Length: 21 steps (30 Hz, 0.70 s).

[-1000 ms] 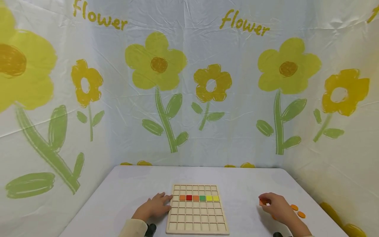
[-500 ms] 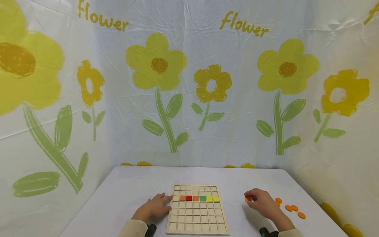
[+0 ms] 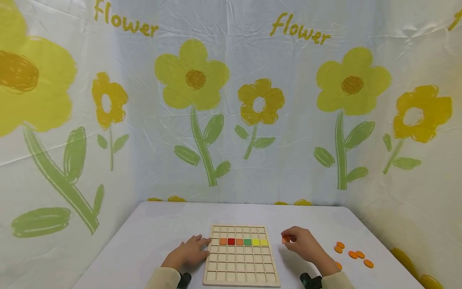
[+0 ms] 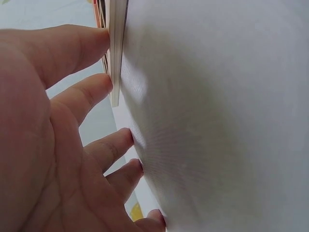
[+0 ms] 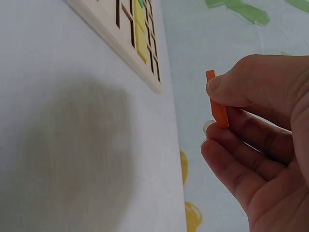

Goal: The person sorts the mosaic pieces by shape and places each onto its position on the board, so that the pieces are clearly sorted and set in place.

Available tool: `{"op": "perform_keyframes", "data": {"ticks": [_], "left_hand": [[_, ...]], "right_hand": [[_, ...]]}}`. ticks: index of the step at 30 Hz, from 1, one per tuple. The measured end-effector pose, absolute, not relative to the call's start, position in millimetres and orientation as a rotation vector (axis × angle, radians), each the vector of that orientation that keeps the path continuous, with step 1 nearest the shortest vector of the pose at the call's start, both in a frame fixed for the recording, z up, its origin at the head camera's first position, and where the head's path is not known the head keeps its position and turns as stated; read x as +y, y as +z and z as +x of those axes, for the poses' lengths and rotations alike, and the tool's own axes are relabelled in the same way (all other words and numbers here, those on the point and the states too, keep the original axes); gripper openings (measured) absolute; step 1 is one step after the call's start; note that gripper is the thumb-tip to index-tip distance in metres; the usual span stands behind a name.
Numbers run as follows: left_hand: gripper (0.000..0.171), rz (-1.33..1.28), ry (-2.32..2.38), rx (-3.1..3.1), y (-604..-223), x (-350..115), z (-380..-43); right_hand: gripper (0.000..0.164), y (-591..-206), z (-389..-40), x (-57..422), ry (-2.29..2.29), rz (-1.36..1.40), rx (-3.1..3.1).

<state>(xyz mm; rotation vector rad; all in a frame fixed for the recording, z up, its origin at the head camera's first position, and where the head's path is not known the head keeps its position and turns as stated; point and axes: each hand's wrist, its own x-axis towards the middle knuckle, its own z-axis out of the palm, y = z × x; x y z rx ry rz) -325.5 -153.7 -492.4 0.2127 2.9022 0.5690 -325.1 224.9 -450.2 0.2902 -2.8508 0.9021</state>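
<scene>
A pale wooden grid board [image 3: 241, 265] lies on the table, with one row of square tiles in orange, red, green and yellow [image 3: 255, 242]. My left hand [image 3: 188, 253] rests at the board's left edge, fingers spread; in the left wrist view, thumb and index fingertips touch the wooden edge [image 4: 115, 72]. My right hand [image 3: 302, 244] pinches a thin orange square tile [image 5: 218, 104] between thumb and fingers, held above the table just right of the board. Its shadow falls on the tabletop in the right wrist view.
Several orange round pieces [image 3: 353, 254] lie loose on the table to the right, beyond my right forearm. A flower-printed cloth [image 3: 231, 160] stands around the white table [image 3: 173, 216] at the back and both sides.
My right hand has moved left from the loose orange pieces toward the board, carrying the orange tile. More of those pieces now show. My left hand stays at the board's edge.
</scene>
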Motion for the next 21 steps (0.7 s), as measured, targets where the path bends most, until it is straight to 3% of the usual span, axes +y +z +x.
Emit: {"op": "perform_keyframes", "data": {"ticks": [21], "left_hand": [[0.049, 0.236, 0.573, 2.908, -493, -152, -324]], "right_hand": [[0.021, -460, -338, 171, 0.919, 0.787, -2.744]]}}
